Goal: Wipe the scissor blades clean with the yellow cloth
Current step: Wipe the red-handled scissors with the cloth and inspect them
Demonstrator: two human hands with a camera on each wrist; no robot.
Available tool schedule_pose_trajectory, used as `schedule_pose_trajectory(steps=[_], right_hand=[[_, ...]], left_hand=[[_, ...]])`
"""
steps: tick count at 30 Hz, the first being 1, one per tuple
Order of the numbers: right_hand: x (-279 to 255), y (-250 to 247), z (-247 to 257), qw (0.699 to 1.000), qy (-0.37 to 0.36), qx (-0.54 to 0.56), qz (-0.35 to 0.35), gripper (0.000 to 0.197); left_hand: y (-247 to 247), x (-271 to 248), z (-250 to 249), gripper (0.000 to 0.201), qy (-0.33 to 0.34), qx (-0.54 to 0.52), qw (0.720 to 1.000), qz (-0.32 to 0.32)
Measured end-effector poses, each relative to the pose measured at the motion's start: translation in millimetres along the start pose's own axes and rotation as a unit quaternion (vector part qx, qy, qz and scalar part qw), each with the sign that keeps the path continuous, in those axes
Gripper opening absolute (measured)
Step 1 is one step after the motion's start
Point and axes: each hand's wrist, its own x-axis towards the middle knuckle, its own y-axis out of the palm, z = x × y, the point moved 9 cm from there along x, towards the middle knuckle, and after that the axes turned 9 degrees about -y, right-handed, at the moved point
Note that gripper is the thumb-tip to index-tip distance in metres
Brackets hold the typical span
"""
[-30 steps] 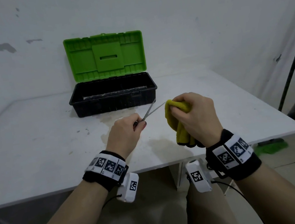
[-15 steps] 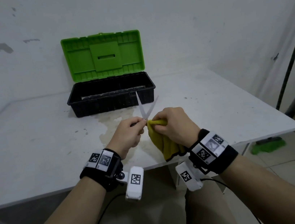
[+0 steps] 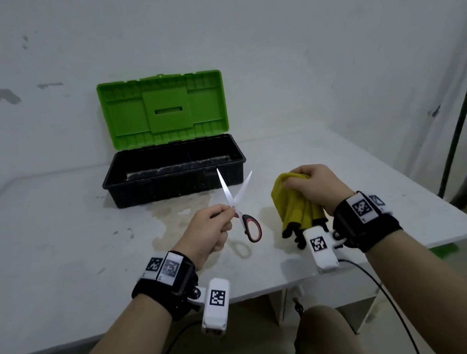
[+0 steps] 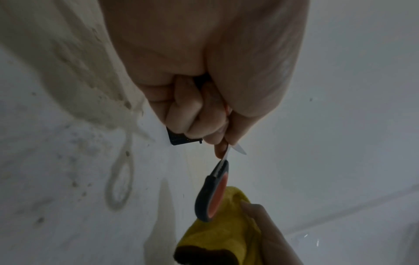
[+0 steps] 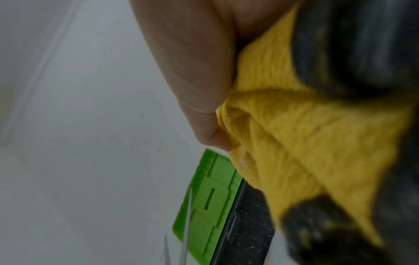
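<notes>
The scissors (image 3: 237, 203) have silver blades spread in a V pointing up and away, and black-and-red handles. My left hand (image 3: 209, 234) grips one handle inside the fist; the other handle loop (image 4: 212, 192) hangs free below. The yellow cloth (image 3: 297, 203), with dark patches at its lower end, is bunched in my right hand (image 3: 314, 186), which holds it just above the table to the right of the scissors. Cloth and blades are apart. In the right wrist view the cloth (image 5: 290, 136) fills the frame under my thumb, and the blades (image 5: 187, 231) show thin at the bottom.
An open toolbox (image 3: 173, 170), black tray with a raised green lid, stands behind the hands near the wall. A pale dried stain (image 3: 177, 214) marks the white table (image 3: 41, 248) under the scissors. The table's front edge runs close under my wrists; a dark pole (image 3: 462, 102) leans at the right.
My right hand has pulled the cloth off the blades and moved right and down. The scissors now stand free, blades open wider, with one handle loop showing below my left hand.
</notes>
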Motion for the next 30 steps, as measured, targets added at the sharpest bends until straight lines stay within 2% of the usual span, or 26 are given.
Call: schedule_pose_trajectory(steps=[4, 8, 11, 13, 15, 17, 19, 21, 23, 24, 26, 30], right_hand=[[28.4, -0.9, -31.9, 0.996, 0.07, 0.055, 0.01, 0.017], [51.0, -5.6, -60.5, 0.995, 0.094, 0.018, 0.012, 0.02], [57.2, -2.2, -64.3, 0.987, 0.066, -0.129, 0.065, 0.028], [55.2, 6.5, -66.6, 0.951, 0.042, -0.277, 0.133, 0.048], [49.9, 15.9, -69.9, 0.916, 0.034, -0.354, 0.187, 0.059], [43.6, 16.6, -64.6, 0.898, 0.032, -0.398, 0.187, 0.062], [35.2, 14.1, -41.8, 0.885, 0.011, -0.443, 0.142, 0.064], [18.2, 27.9, -11.2, 0.91, -0.041, -0.391, 0.131, 0.065], [-10.5, 54.7, 14.3, 0.953, -0.065, -0.229, 0.187, 0.055], [-27.7, 69.0, 22.4, 0.963, -0.055, -0.143, 0.222, 0.045], [-50.7, 89.3, 34.6, 0.963, -0.057, -0.054, 0.259, 0.028], [-61.8, 93.6, 52.1, 0.972, -0.095, 0.001, 0.213, 0.016]], left_hand=[[1.9, 8.9, -0.2, 0.022, -0.005, 0.002, 1.0, -0.003], [1.8, 13.3, 2.0, 0.021, -0.012, 0.005, 1.0, -0.005], [0.5, 15.1, 4.3, 0.02, -0.018, 0.01, 1.0, -0.007], [-0.4, 16.0, 5.8, 0.02, -0.021, 0.008, 1.0, -0.007], [-1.1, 16.6, 6.3, 0.02, -0.021, 0.006, 1.0, -0.005], [-2.2, 16.2, 6.0, 0.021, -0.019, 0.004, 1.0, -0.007], [-3.1, 15.0, 3.7, 0.022, -0.014, -0.002, 1.0, -0.01], [-4.2, 13.0, -0.1, 0.021, -0.007, -0.007, 1.0, -0.013], [-5.3, 10.7, -4.7, 0.021, 0.0, -0.018, 1.0, -0.018], [-5.6, 9.1, -6.7, 0.021, 0.003, -0.028, 0.999, -0.018], [-5.0, 4.6, -12.3, 0.021, 0.015, -0.058, 0.998, -0.009], [-9.1, -9.1, -18.3, 0.019, 0.024, -0.127, 0.992, 0.004]])
